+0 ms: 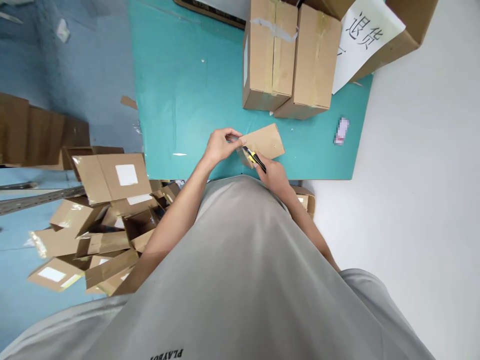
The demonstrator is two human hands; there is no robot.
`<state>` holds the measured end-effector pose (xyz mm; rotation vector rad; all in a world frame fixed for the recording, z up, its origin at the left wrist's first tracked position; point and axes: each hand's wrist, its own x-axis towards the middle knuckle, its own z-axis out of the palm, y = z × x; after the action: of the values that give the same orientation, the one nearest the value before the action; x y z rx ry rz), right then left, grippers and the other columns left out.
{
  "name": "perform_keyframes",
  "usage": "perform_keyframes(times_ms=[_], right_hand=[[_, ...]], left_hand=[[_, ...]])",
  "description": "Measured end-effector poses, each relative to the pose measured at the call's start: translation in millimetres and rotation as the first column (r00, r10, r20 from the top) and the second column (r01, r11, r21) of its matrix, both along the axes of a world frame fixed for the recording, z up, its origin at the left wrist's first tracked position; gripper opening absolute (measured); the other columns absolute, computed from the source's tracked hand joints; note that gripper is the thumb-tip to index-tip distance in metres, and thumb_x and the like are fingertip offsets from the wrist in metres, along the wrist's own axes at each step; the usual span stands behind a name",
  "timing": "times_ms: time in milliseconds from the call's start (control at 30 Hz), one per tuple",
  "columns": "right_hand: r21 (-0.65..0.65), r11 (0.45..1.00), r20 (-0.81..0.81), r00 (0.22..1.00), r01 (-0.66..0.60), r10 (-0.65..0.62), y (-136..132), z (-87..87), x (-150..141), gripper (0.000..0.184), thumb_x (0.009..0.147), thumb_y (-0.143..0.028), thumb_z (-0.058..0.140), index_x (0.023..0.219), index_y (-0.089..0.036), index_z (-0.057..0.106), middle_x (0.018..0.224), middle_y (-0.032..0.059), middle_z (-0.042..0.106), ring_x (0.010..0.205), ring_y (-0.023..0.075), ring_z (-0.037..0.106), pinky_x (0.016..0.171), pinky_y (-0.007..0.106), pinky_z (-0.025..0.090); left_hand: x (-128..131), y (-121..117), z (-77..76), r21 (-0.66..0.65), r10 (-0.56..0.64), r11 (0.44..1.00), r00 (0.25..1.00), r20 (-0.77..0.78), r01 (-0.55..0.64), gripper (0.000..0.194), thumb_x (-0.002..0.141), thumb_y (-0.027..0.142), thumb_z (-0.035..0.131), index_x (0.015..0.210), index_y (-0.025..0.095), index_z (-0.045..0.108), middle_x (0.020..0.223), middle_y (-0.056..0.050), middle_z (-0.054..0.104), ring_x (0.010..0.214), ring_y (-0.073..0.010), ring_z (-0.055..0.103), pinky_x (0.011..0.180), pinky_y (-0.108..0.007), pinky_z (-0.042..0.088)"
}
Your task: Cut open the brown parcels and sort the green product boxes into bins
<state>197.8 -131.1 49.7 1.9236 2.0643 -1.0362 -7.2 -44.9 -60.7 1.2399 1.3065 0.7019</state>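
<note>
A small cardboard box (264, 141) lies near the front edge of the teal table (187, 100). At the box's left corner, my left hand (222, 146) is closed with thumb and fingers pinched on it. My right hand (274, 172) grips a yellow and black utility knife (256, 159). The knife's tip points up and left, close to my left fingertips at the box's left end. Whether the blade touches the cardboard I cannot tell.
Two taped cartons (268, 60) stand side by side behind the small box. A paper sheet with handwriting (365, 37) hangs on a larger open carton (408, 30) at back right. Opened cartons (108, 240) are heaped on the floor at left. A pixelated item (341, 131) lies at right.
</note>
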Motion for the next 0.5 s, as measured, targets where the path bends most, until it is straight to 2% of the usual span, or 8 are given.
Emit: perform_keyframes(times_ms=[233, 500], right_hand=[[-0.054, 0.999, 0.121, 0.993, -0.006, 0.012, -0.5, 19.2, -13.7, 0.065, 0.118, -0.032, 0.038, 0.181, -0.016, 0.043, 0.164, 0.0181, 0.071, 0.136, 0.0352, 0.077, 0.112, 0.042, 0.059], [-0.164, 0.986, 0.310, 0.947, -0.038, 0.088, -2.3, 45.5, -39.9, 0.065, 0.121, -0.028, 0.028, 0.184, -0.015, 0.035, 0.150, 0.0237, 0.078, 0.124, 0.0385, 0.080, 0.103, 0.047, 0.063]], left_hand=[[1.4, 0.3, -2.5, -0.005, 0.013, 1.000, 1.000, 0.005, -0.013, 0.033, 0.081, 0.044, 0.089, 0.100, 0.017, 0.085, 0.102, -0.010, 0.087, 0.094, -0.0270, 0.079, 0.092, -0.040, 0.066], [6.7, -6.7, -2.9, -0.015, 0.077, 0.997, 0.996, -0.042, -0.077, 0.032, 0.082, 0.040, 0.085, 0.104, 0.018, 0.087, 0.099, -0.009, 0.086, 0.092, -0.0261, 0.078, 0.091, -0.039, 0.066]])
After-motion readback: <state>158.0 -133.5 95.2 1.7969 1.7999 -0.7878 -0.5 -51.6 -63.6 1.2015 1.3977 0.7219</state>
